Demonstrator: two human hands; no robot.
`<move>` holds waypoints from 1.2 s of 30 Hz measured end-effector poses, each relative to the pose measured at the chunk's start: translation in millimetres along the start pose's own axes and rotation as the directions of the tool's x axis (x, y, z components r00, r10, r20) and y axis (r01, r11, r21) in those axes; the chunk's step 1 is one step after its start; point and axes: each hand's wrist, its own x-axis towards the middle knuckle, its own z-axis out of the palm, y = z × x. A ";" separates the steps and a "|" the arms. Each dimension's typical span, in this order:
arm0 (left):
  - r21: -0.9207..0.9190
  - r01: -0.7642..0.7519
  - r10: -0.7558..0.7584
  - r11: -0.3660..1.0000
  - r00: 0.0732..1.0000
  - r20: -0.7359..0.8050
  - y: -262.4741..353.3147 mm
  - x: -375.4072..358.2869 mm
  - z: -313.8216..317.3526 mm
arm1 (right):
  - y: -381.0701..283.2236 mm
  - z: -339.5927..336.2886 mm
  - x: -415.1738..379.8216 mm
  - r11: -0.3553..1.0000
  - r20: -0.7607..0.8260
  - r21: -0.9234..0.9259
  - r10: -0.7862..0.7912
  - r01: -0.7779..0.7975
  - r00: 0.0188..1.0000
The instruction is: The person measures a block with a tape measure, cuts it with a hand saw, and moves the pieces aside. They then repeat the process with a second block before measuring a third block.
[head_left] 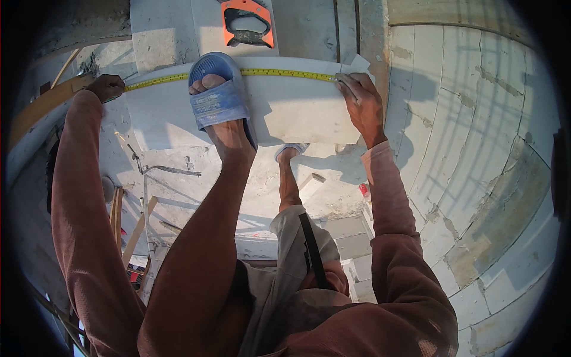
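A yellow tape measure (285, 72) is stretched along the far edge of a white block (309, 110). My left hand (107, 88) is closed on the tape at the block's left end, its fingers mostly dark in shadow. At the right end my right hand (363, 102) pinches the other end of the tape, with fingertips close to the block's corner. My foot, in a blue slide sandal (219, 101), presses on the block between the two hands, and the tape passes out of sight at the sandal.
A handsaw with an orange handle (247, 22) lies beyond the block. On the right rises a wall of pale blocks (458, 113) with mortar joints. Wooden strips (140, 232) lean at lower left, and a small red item (364, 190) sits near the wall's foot.
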 end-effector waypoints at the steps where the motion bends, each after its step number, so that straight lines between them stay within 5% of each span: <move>1: -0.003 -0.002 0.002 1.000 1.000 0.008 1.2 1.1 -0.5 | -7.6 -1.5 -7.2 0.999 0.012 -0.051 -0.016 0.017 1.000; 14: -0.108 -0.019 0.019 0.994 1.000 0.000 -14.0 8.9 -0.2 | -4.4 -0.5 4.9 0.999 -0.076 0.037 -0.032 0.035 0.997; 18: -0.310 -0.121 0.107 0.943 0.992 -0.061 18.2 -24.7 -9.6 | 0.9 -14.0 71.5 0.997 -0.137 0.032 -0.060 0.065 0.989; 22: -0.547 -0.066 0.044 0.835 0.998 -0.054 70.7 -67.7 -22.7 | -11.5 -12.8 145.3 0.991 -0.248 0.015 -0.127 0.135 0.960; 26: -0.710 0.006 -0.073 0.704 0.995 -0.064 84.9 -78.2 -15.8 | -59.5 8.6 182.8 0.992 -0.107 0.128 0.022 -0.008 0.994; 31: -0.716 0.107 -0.259 0.690 0.960 -0.106 66.9 -52.9 -5.0 | -75.6 112.1 176.4 0.856 0.243 -0.170 -0.443 0.488 0.863; 33: -0.662 0.137 -0.320 0.737 0.934 -0.162 79.3 -44.0 -3.7 | -76.7 151.2 166.2 0.783 0.346 -0.327 -0.422 0.529 0.838; 36: -0.508 0.172 -0.373 0.844 0.869 -0.325 87.0 -8.5 0.1 | -93.1 166.7 172.0 0.886 0.338 -0.320 -0.225 0.336 0.914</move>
